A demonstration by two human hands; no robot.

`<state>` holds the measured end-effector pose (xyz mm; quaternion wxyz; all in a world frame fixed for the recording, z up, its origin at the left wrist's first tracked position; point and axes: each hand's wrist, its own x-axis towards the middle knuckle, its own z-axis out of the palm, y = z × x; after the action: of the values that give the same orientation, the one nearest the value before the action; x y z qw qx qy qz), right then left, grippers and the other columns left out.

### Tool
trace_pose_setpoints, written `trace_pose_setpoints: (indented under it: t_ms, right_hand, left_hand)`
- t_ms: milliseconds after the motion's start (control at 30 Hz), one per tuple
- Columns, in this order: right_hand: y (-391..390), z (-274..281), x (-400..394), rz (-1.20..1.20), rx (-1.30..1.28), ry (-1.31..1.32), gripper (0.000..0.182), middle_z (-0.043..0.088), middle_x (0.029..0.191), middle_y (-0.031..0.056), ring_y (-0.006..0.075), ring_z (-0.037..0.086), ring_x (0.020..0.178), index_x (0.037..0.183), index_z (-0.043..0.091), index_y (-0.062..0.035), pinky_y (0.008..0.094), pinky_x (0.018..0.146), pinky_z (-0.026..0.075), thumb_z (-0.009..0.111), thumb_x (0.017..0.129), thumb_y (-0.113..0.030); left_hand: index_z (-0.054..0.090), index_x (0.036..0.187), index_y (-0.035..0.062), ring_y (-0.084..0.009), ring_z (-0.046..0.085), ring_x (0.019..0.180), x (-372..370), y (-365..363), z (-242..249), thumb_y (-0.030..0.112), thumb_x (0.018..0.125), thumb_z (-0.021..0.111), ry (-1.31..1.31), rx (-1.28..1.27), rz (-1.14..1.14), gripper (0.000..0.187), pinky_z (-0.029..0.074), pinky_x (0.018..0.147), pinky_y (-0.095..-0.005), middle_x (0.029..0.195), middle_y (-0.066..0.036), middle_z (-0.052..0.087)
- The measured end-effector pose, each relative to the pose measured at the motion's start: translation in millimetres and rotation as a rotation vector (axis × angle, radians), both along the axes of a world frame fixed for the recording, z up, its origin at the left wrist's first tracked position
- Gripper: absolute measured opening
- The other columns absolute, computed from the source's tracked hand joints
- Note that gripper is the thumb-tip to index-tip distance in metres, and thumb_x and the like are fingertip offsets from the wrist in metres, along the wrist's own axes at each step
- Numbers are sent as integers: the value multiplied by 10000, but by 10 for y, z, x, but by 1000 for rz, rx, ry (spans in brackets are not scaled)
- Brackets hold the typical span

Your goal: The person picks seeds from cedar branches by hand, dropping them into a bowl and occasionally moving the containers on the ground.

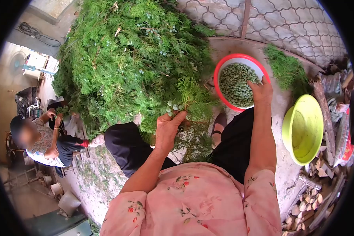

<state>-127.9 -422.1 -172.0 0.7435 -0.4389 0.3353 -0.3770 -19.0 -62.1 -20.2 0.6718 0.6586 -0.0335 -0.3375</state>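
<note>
My left hand (168,131) is closed, its thumb and fingers pinching a feathery green conifer sprig (190,94). A few pale round cones (172,106) show beside those fingertips. Over the right side of a white basin with a red rim (217,67) is my right hand (261,91), thumb and fingers apart, with nothing visible between them. Many small green cones (236,83) fill the bottom of that basin. In front of my knees rises a big heap of cut conifer branches (133,59), dotted with bluish cones.
A yellow-green tub (303,129) stands at the right, near chopped firewood (308,204) and plastic bags (342,133). Wire mesh (291,27) borders the back right. A loose conifer branch (285,67) lies by it. At left, another person (47,137) sits handling greenery beside the heap.
</note>
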Motion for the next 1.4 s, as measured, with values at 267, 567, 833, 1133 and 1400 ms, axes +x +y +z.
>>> trace_pose_setpoints:
  t_ms: [267,567,833,1133,1400]
  right_hand:
    - [1087,1323,278,60,-150,-131,224,611,865,68,118,588,777,1000,579,20,243,658,481,612,785,-33]
    - [1959,1509,432,467,-1174,40,110,595,774,72,274,545,745,816,623,-68,357,712,411,624,712,-31]
    - [2002,1459,306,568,-902,143,120,591,737,73,192,571,698,812,622,-32,290,617,436,673,703,-35]
    - [2020,1487,248,746,-696,221,101,591,720,88,186,578,652,784,628,-15,292,583,438,668,694,-37]
    - [2034,1634,307,484,-852,17,196,622,855,111,231,601,703,915,634,-27,305,646,475,606,728,22]
  left_hand:
    - [643,835,7,-122,595,585,-35,-121,-100,85,784,679,-69,-104,26,101,487,507,-268,703,-48,635]
    - [645,914,15,-80,571,631,-31,-93,-3,68,814,637,-54,-35,-26,113,471,587,-229,782,-15,645]
    - [663,863,36,-75,563,678,-5,-66,-29,96,779,680,135,-63,36,105,450,633,-233,798,-12,653]
    - [661,829,56,-76,540,694,-30,-58,-111,128,734,736,185,-13,101,140,425,654,-257,784,1,645]
    - [659,847,47,-99,587,644,-46,-62,-138,46,730,701,0,34,6,124,467,582,-258,766,-15,648]
